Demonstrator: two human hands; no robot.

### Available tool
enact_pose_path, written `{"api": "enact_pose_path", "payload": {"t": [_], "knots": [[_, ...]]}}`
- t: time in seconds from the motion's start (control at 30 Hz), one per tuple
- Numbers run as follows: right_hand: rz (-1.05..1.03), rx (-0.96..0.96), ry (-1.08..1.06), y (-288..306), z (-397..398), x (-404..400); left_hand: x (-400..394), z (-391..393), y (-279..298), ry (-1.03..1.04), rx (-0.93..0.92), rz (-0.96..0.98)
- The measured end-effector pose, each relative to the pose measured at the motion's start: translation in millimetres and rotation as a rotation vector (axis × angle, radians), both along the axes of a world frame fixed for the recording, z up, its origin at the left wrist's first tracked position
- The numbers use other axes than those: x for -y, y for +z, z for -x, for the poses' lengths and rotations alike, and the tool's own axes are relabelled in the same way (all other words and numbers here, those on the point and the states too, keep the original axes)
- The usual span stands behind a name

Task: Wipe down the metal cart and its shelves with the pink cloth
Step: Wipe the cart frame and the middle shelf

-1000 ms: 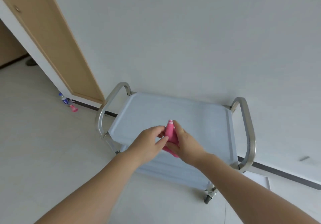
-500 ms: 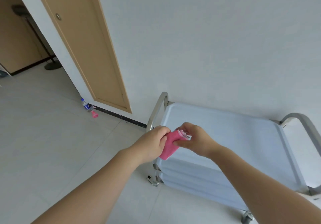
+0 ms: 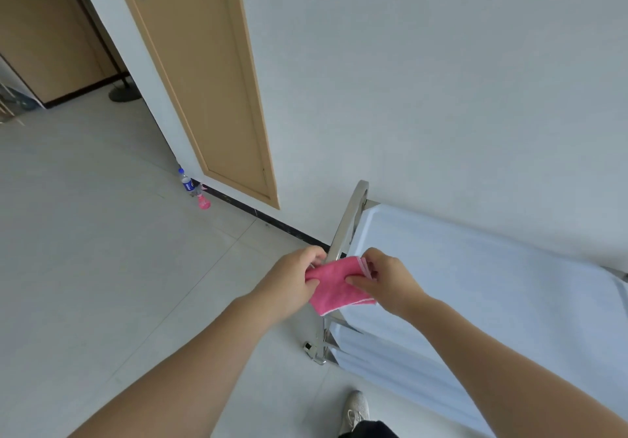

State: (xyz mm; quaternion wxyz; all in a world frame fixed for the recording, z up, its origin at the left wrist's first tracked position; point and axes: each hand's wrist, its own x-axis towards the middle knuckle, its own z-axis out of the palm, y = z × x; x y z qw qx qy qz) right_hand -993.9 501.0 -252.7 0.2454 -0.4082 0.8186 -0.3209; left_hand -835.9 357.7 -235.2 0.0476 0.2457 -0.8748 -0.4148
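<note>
above the cart's left handle: pink cloth held folded between left hand and right hand, both pinching its edges. not touching metal cart yet. wiping apparently not begun; top, shelves all left.

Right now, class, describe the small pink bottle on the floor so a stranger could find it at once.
Start at the tall tan wooden door in the white wall and drop to its lower left corner. On the pale floor tiles there, two bottles stand together: the small pink bottle is the nearer, shorter one, beside a clear blue-labelled bottle.
</note>
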Motion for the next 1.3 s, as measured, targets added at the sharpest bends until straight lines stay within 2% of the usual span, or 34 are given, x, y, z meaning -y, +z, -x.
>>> {"api": "enact_pose_path", "payload": {"t": [0.23,0.43,0.6,0.73,1.03,1.3], "knots": [[-0.059,0.075,-0.023,-33.6,29.3,47.9,48.7,39.9,-23.1,0.018,0.112,0.052],[-0.085,0.184,-0.162,-52.5,36.7,59.8,69.9,66.0,-44.0,-0.048,0.148,0.064],[-0.157,0.146,-0.308,-71.2,21.0,68.8,85.0,76.6,-63.2,-0.147,0.179,0.109],[-0.029,-0.110,-0.433,-87.9,-14.8,65.8,92.3,71.9,-76.4,-0.270,0.196,0.085],[-0.050,0.149,-0.622,-127.2,-78.7,104.4,110.4,51.4,-73.3,-0.401,0.071,0.237],[0.063,0.088,-0.865,-135.8,-94.4,127.8,139.9,-11.7,-64.6,-0.474,0.160,0.307]]}}
